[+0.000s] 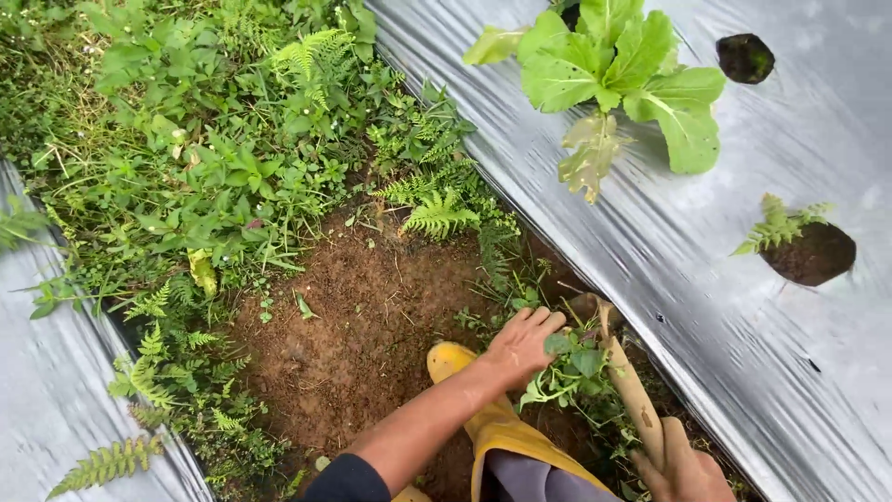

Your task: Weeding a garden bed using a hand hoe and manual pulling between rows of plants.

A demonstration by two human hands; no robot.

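A clump of leafy weeds (569, 367) sits clamped under the left hand (520, 344), beside the wooden-handled tool (632, 386) gripped by the right hand (683, 469), so loosening looks underway, calling for a firm, low pull.

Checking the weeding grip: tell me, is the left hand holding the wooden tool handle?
No, the left hand grips a clump of weeds, while the right hand holds the wooden handle.

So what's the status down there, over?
Left hand gripping a clump of weeds by the furrow's edge. Right hand closed on a wooden tool handle. Yellow boot planted on bare soil; silver mulch sheet alongside.
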